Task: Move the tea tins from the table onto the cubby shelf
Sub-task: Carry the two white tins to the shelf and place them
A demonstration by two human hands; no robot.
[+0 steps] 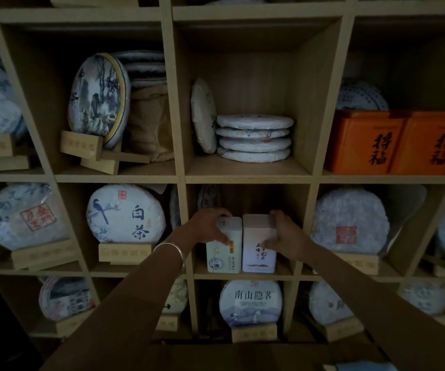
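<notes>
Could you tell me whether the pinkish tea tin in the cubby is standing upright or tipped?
Upright: the pinkish tea tin stands on its base beside the white tin.

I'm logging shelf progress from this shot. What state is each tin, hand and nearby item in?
Left tea tin: upright in the cubby, lid on, touching the other tin.
Right tea tin: upright, lid on.
Left hand: grips the left tin's top.
Right hand: grips the right tin's upper side.
Stacked tea cakes: lying flat, wrapped, cubby above.
Orange boxes: upright, closed.
</notes>
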